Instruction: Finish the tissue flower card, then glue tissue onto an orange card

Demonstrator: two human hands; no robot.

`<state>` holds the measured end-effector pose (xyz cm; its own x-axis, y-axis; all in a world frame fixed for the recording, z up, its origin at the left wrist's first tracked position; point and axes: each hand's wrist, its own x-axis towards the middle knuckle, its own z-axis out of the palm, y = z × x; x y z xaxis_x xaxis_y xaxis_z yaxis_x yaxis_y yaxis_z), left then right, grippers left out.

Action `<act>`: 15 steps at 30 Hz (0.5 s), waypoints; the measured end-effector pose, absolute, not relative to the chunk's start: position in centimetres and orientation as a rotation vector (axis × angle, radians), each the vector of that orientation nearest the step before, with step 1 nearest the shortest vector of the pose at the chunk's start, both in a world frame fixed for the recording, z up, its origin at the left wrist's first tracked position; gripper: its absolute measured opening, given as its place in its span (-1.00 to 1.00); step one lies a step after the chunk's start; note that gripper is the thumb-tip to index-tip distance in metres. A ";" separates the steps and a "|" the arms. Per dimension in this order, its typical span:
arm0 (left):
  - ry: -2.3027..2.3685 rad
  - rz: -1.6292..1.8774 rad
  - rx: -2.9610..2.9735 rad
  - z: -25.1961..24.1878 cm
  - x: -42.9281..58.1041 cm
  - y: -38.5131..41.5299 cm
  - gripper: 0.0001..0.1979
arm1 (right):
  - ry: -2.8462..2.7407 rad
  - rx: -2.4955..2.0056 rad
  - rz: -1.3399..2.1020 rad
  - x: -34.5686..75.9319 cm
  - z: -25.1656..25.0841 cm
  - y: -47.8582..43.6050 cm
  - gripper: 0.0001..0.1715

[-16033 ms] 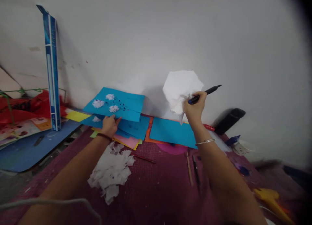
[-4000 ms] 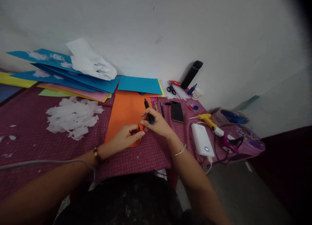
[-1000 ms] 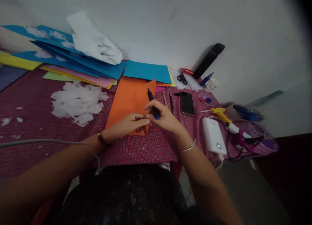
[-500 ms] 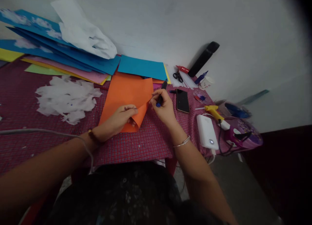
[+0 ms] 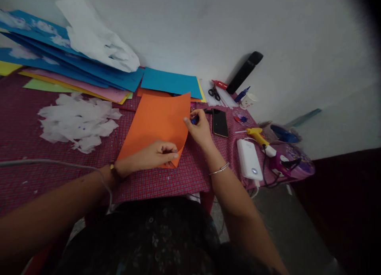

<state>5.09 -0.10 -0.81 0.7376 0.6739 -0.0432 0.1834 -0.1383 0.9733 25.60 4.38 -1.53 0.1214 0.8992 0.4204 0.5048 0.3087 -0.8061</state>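
Observation:
An orange paper sheet (image 5: 156,126) lies on the red checked tablecloth (image 5: 166,179), its right edge lifted. My left hand (image 5: 157,154) pinches the sheet's near corner, fingers closed on it. My right hand (image 5: 199,126) is at the sheet's right edge, closed round a dark marker with a blue end (image 5: 194,119), and its fingertips touch the paper's edge.
Torn white paper scraps (image 5: 79,122) lie at the left. Stacked blue and coloured sheets (image 5: 89,74) with a crumpled white paper (image 5: 95,41) sit by the wall. To the right are a black phone (image 5: 220,122), scissors (image 5: 212,92), a white power bank (image 5: 249,164) and a yellow glue gun (image 5: 258,136).
The right side of the orange sheet has risen higher and flattened out. My right hand moved slightly towards the sheet's edge; my left hand slid to the near corner.

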 end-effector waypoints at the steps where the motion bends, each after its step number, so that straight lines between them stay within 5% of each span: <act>1: 0.688 0.460 1.706 -0.8 5.1 -0.2 -0.71 | -1.538 -1.349 0.466 25.7 -1.6 4.5 -0.77; 5: 0.729 0.525 1.696 -0.1 4.5 0.1 -0.74 | -1.527 -1.356 0.492 26.2 -2.1 5.1 -0.79; 10: 1.145 1.112 1.745 0.9 2.0 3.1 -0.80 | -1.362 -1.326 0.572 27.4 -2.0 6.2 -0.80; 15: 1.276 1.440 1.460 -0.1 0.4 6.3 -0.63 | -1.284 -1.310 0.568 28.3 -1.8 6.8 -0.78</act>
<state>0.36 6.34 -0.07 -0.1086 0.9542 0.2789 0.1621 -0.2598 0.9520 28.28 6.80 -1.83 0.2822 0.8902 0.3576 0.3347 0.2580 -0.9063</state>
